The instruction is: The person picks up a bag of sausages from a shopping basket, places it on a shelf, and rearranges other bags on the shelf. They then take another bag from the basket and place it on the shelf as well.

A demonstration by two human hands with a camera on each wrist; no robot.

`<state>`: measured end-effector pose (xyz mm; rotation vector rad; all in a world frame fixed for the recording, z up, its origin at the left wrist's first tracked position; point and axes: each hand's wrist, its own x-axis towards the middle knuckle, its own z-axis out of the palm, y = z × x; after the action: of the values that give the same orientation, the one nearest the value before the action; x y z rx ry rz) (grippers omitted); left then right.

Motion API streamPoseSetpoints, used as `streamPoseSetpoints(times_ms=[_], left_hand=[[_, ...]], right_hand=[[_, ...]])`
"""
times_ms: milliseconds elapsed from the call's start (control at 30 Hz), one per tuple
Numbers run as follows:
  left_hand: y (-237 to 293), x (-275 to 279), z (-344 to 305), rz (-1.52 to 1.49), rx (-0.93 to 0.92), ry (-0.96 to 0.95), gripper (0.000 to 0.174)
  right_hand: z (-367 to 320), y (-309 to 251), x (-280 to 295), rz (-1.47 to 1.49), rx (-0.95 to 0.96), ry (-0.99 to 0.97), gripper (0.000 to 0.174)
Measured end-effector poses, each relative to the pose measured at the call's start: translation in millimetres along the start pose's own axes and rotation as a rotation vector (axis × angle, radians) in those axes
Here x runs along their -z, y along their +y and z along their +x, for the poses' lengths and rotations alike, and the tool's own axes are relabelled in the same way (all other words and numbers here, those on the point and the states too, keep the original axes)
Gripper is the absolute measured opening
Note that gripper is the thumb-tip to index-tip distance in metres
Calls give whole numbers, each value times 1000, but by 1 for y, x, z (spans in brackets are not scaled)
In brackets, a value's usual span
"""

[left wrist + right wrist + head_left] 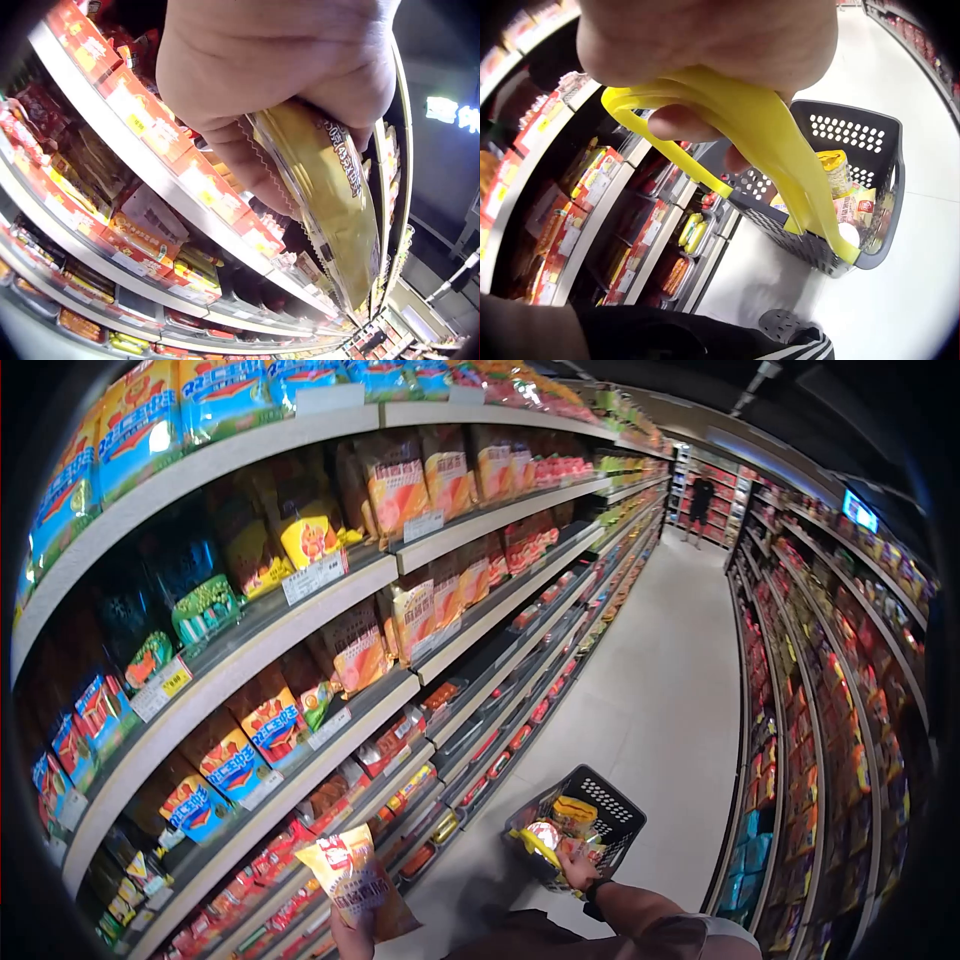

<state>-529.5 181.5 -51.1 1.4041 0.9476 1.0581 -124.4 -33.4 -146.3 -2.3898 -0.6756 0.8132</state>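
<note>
A yellow and orange snack bag [345, 875] is gripped by my left hand [352, 935] at the bottom of the head view, beside the shelves. In the left wrist view the fingers of the left hand [277, 67] curl round the edge of the bag [322, 187]. My right hand [705, 45] holds the yellow handles [772, 142] of a black basket [885, 187]. Several packages lie in the basket, among them a yellow packet [835, 171]. In the head view the right hand [577, 868] is over the basket [622, 815].
Shelves of bagged snacks [400, 550] line the left, with price tags along their edges. More full shelves [830, 690] stand on the right. The pale floor [640, 690] of the aisle runs between them. A person in dark clothes [700, 500] stands at the far end.
</note>
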Motion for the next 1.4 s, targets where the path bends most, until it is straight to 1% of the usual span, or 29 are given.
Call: streamPoseSetpoints(times_ms=[33,67,133,200,267,333,367,400,467,500,533,600,633,700,767,867,933,1000,1033,1067,1100,1133,1167,1200,1233,1267,1300,1333,1400], left_hand=[[7,-10,-2,5,16,25,51],[18,-20,-6,-27,38,51,48],[28,-28,-16,-48,68,91,45],[31,-29,-23,-24,121,130,44],[29,-25,-29,-40,111,162,44],[33,-17,-31,-36,89,136,44],[38,-15,-31,-44,89,144,44],[45,-13,-28,-4,97,114,43],[51,-15,-24,25,102,92,42],[53,-19,-20,-27,99,124,40],[52,-19,-17,-76,96,154,38],[51,-18,-10,15,98,136,37],[53,-21,-6,64,95,118,37],[57,-24,-5,118,91,113,38],[54,-25,-6,-30,97,114,38],[48,-18,-10,-9,78,73,45],[46,-20,-6,19,75,80,45],[49,-27,-3,48,64,148,44],[56,-37,3,-15,50,173,43],[61,-46,7,-76,34,209,42],[66,-52,11,-71,30,199,41],[66,-59,16,-67,24,191,41],[59,-68,21,-51,1,219,41],[54,-77,26,-36,-25,244,42],[58,-89,32,-32,-35,321,42],[64,-100,40,-14,-24,305,43],[68,-112,47,6,-9,277,45],[67,-122,55,14,-12,324,45],[60,-140,78,-34,-30,224,49]], right_hand=[[8,1,10,29,-49,-45,74],[11,-6,26,47,-43,-100,74],[33,9,34,8,-81,-80,71],[56,32,39,-55,-93,-13,67],[76,56,39,-64,-34,123,68],[62,25,66,-118,-77,152,61],[69,33,67,-165,-56,223,50],[76,36,66,-176,-46,228,50],[87,37,66,-162,-50,350,39],[82,18,73,-159,-133,297,37],[90,24,65,-160,-126,301,37],[93,25,54,-391,-6,493,49],[98,27,58,-316,-149,321,66],[94,20,64,-325,-158,327,66],[104,16,71,-296,-203,317,65],[120,17,80,-201,-279,300,43],[149,55,76,-270,-175,326,58],[152,53,87,-198,-151,262,73],[162,66,86,-178,-107,269,72],[154,56,94,-131,-44,223,71],[164,68,97,-111,-46,151,70],[148,46,109,-111,34,96,70],[174,74,106,-102,318,34,37],[153,37,124,-152,-191,-251,44],[112,-108,90,-191,-132,-284,44],[67,-214,63,-224,-80,-355,41],[25,-288,44,-252,-38,-424,39],[20,-302,45,-275,-4,-449,39],[17,-317,54,-300,53,-582,33]])
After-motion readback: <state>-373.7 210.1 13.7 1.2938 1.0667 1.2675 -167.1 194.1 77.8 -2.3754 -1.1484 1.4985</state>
